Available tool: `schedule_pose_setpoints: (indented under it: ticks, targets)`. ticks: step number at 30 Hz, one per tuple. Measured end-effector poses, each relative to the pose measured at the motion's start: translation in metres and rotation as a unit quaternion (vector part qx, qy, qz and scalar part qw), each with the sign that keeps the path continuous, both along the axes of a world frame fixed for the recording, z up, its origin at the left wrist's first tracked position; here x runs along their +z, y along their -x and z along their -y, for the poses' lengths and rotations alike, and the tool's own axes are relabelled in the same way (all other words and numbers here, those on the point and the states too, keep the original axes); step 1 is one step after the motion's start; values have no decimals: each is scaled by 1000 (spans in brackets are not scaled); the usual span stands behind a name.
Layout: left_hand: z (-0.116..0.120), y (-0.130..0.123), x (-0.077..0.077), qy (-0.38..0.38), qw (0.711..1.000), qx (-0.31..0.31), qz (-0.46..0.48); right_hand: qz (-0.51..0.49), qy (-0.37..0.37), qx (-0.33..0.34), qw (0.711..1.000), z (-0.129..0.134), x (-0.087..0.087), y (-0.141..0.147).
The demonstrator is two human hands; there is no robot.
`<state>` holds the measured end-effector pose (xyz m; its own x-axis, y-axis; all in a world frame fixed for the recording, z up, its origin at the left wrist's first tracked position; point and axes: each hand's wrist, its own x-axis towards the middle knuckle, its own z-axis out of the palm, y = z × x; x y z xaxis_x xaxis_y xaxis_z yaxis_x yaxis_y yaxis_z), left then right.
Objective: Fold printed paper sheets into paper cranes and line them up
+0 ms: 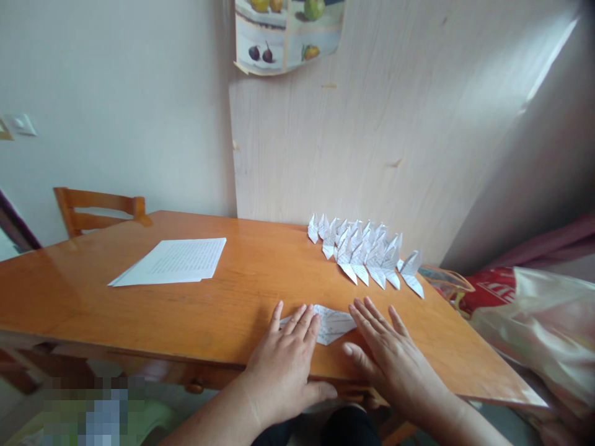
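Observation:
A folded sheet of printed paper (331,324) lies flat near the front edge of the wooden table, in a pointed, diamond-like shape. My left hand (290,347) rests over its left part with the fingers stretched out, hiding that end. At the right tip of the paper is my right hand (383,341), its fingers straight and the thumb held apart. Neither hand grips anything. Beyond them stand several folded paper figures (367,251) in rows, white with print and with upright pointed wings.
A stack of printed sheets (186,261) lies on the left of the table (260,266). A wooden chair (100,201) stands behind the far left corner. Bags (525,322) crowd the right edge, and a fruit poster (288,37) hangs on the wall.

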<state>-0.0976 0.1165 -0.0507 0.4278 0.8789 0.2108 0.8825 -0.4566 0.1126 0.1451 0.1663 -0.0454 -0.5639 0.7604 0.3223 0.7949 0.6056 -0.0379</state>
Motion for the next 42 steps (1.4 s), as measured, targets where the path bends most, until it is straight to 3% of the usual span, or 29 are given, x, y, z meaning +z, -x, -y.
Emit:
schedule_pose_setpoints:
  ticks: [8,15,22,29,42]
  targets:
    - [0,1,0,1,1000,-8,19,28,71,76,994,2,15,38]
    - [0,2,0,0,1000,-7,0,24,80,32,996,-2,7,19]
    - [1,2,0,-7,1000,-8,-10,-105,48,-53,992,-10,-9,2]
    - [4,2,0,-31,999,-11,-14,-158,47,-58,985,-12,-11,0]
    - [21,9,15,-32,996,-65,41,-170,28,-50,984,-8,-14,-1]
